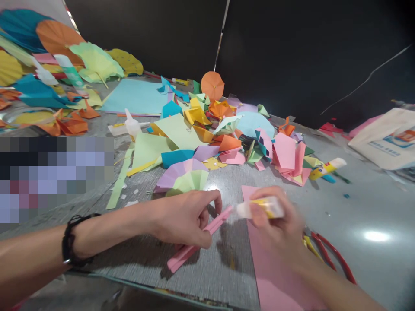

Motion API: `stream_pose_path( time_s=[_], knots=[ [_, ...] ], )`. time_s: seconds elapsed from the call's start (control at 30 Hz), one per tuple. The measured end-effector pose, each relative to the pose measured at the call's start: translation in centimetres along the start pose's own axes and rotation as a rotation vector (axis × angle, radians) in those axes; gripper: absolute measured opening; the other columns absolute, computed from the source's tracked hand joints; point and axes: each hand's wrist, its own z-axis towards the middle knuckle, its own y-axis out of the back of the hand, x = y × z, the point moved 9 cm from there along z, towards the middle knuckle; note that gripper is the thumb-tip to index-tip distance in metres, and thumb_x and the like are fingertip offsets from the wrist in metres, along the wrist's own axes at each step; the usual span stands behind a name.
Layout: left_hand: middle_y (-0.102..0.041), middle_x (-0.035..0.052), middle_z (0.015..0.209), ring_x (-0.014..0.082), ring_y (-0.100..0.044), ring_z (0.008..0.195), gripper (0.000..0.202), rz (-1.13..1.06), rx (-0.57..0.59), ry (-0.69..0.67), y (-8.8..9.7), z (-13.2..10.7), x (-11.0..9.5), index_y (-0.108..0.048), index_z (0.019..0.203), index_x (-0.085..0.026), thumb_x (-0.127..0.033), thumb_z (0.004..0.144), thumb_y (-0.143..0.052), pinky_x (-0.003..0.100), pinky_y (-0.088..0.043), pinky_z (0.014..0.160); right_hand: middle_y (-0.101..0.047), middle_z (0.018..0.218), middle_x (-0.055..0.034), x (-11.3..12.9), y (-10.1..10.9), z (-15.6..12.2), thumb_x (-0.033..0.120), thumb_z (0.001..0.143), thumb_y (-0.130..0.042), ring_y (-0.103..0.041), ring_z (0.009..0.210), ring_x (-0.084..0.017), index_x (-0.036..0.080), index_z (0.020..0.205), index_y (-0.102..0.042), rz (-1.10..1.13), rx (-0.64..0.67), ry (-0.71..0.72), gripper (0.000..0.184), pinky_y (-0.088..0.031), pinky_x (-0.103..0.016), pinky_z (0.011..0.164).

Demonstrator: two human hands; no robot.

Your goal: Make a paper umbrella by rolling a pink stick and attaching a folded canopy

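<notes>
My left hand (188, 218) pinches a pleated strip of pink paper (184, 255) just above the grey table (210, 268). The strip's upper end points to the right. My right hand (277, 224), a little blurred, grips a small glue bottle (262, 207) with a yellow label. The bottle's white tip touches the top end of the pink strip. A flat pink sheet (275, 276) lies under my right hand. A black band sits on my left wrist.
A heap of folded coloured papers (227, 134) covers the middle of the table, with a second glue bottle (132, 125) at its left and a glue stick (326, 167) at its right. Paper fans (94, 60) lie far left. Red-handled scissors (333, 259) and a white bag (385, 138) are at right.
</notes>
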Motion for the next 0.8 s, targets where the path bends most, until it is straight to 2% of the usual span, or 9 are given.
stream_pose_path(
  time_s=[0.07,0.1,0.2,0.23,0.33,0.43,0.57,0.67,0.8],
  knots=[
    [-0.061,-0.0062,0.068,0.0149,-0.057,0.057,0.045,0.009,0.004,0.004,0.1,0.0,0.0,-0.051,0.108,-0.023,-0.017,0.066,-0.062,0.024,-0.038,0.045,-0.067,0.078,0.0011,0.7,1.8,-0.2,0.027,0.096,-0.064,-0.055,0.051,-0.011,0.024,0.095,-0.062,-0.096,-0.135,0.087,0.004,-0.043,-0.023,0.045],
    [-0.061,-0.0061,0.068,0.0149,-0.057,0.058,0.045,0.013,0.009,0.005,0.1,0.0,0.0,-0.051,0.109,-0.023,-0.018,0.066,-0.063,0.024,-0.038,0.046,-0.067,0.077,0.0012,0.7,1.9,-0.3,0.028,0.095,-0.064,-0.056,0.052,-0.012,0.024,0.094,-0.062,-0.149,-0.136,0.099,0.004,-0.044,-0.024,0.046],
    [-0.061,-0.0064,0.069,0.0142,-0.057,0.06,0.045,0.004,0.028,-0.003,0.1,0.0,-0.1,-0.05,0.109,-0.022,-0.02,0.066,-0.064,0.023,-0.04,0.048,-0.061,0.062,0.0063,-0.3,0.2,-0.2,0.029,0.096,-0.067,-0.054,0.046,-0.011,0.025,0.09,-0.058,-0.23,0.071,0.038,0.011,-0.042,-0.022,0.044],
    [-0.06,-0.0066,0.069,0.0138,-0.056,0.06,0.046,-0.003,0.033,-0.005,0.0,0.0,-0.1,-0.049,0.11,-0.022,-0.021,0.066,-0.064,0.023,-0.04,0.048,-0.06,0.06,0.0073,-0.4,-0.1,-0.2,0.03,0.096,-0.066,-0.054,0.044,-0.011,0.025,0.091,-0.057,-0.221,0.086,0.04,0.012,-0.041,-0.021,0.042],
    [-0.059,-0.0068,0.069,0.0128,-0.054,0.058,0.046,-0.005,0.034,-0.014,0.0,0.0,0.0,-0.049,0.11,-0.022,-0.021,0.067,-0.065,0.023,-0.039,0.049,-0.066,0.067,0.0052,0.0,0.5,-0.3,0.031,0.096,-0.065,-0.059,0.047,-0.011,0.025,0.094,-0.057,-0.194,-0.017,0.094,0.01,-0.043,-0.02,0.043],
    [-0.059,-0.0063,0.069,0.013,-0.055,0.059,0.047,-0.002,0.025,-0.017,0.0,0.1,0.1,-0.05,0.11,-0.021,-0.022,0.066,-0.066,0.023,-0.038,0.049,-0.061,0.061,0.0068,-0.6,-0.3,-0.2,0.028,0.096,-0.064,-0.054,0.044,-0.01,0.025,0.091,-0.056,-0.201,0.075,0.033,0.01,-0.041,-0.02,0.041],
    [-0.06,-0.0063,0.07,0.0129,-0.055,0.059,0.047,-0.015,0.031,-0.009,0.0,0.1,0.1,-0.05,0.11,-0.022,-0.02,0.066,-0.066,0.023,-0.039,0.049,-0.056,0.057,0.0085,-1.0,-0.4,0.2,0.028,0.097,-0.063,-0.05,0.042,-0.01,0.025,0.094,-0.054,-0.131,0.09,-0.015,0.01,-0.039,-0.02,0.04],
    [-0.06,-0.0062,0.07,0.0132,-0.056,0.06,0.046,-0.015,0.038,-0.014,0.1,0.1,0.0,-0.051,0.109,-0.022,-0.02,0.066,-0.067,0.023,-0.04,0.05,-0.054,0.058,0.0082,-2.1,-1.6,0.3,0.033,0.098,-0.063,-0.047,0.042,-0.01,0.025,0.091,-0.051,-0.108,0.219,-0.127,0.015,-0.037,-0.02,0.039],
    [-0.06,-0.0068,0.068,0.0133,-0.055,0.056,0.048,-0.026,0.057,-0.008,0.0,0.2,0.2,-0.05,0.111,-0.022,-0.018,0.066,-0.065,0.024,-0.039,0.048,-0.051,0.058,0.0086,-2.7,-1.5,0.4,0.034,0.097,-0.064,-0.044,0.044,-0.01,0.024,0.09,-0.052,-0.059,0.193,-0.173,0.016,-0.036,-0.019,0.04]
  ],
)
